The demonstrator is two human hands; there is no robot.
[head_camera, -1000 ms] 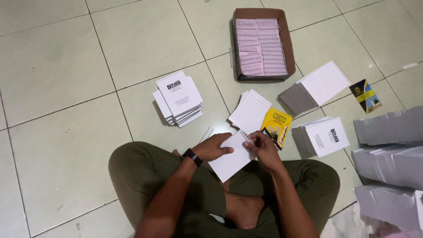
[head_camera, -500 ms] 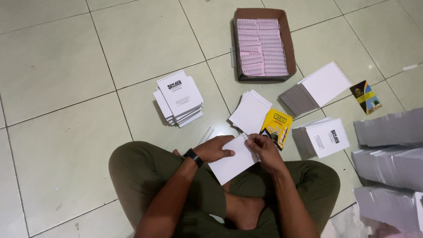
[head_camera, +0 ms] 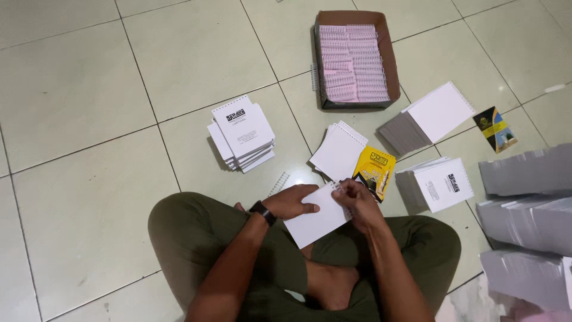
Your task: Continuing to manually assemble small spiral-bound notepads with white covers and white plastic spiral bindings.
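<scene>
I sit cross-legged on a tiled floor. My left hand (head_camera: 293,201), with a black watch on the wrist, lies flat on a small white booklet (head_camera: 316,222) resting over my lap. My right hand (head_camera: 357,200) pinches the booklet's punched top-right edge, where a thin spiral wire seems to sit; the wire itself is too small to tell. Just beyond my hands lie a stack of blank white pads (head_camera: 338,151) and a yellow printed cover (head_camera: 375,172).
A brown cardboard box (head_camera: 386,50) of pink binding combs stands at the top. A stack of bound white notepads (head_camera: 241,133) lies left, more printed pads (head_camera: 442,183) right, grey and white sheets (head_camera: 429,116) beyond. Grey paper stacks (head_camera: 527,203) fill the right edge. A loose spiral wire (head_camera: 278,183) lies nearby.
My hands and the white booklet have stayed almost in place; the right fingers shifted slightly along the booklet's top edge.
</scene>
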